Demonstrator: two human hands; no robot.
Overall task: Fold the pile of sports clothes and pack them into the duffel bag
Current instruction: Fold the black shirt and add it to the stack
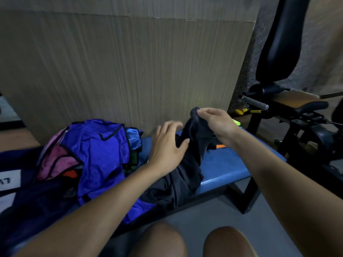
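Matt dark cloth garment [187, 164] at centre; shiny blue synthetic jerseys [100, 154] at left. The blue bench pad [228, 164] looks smooth, faintly glossy vinyl. Ribbed matt cardboard sheet [120, 71] fills the upper frame. Glossy black padded backrest [282, 43] upper right.

Bare forearms, sleeveless; bare knees.
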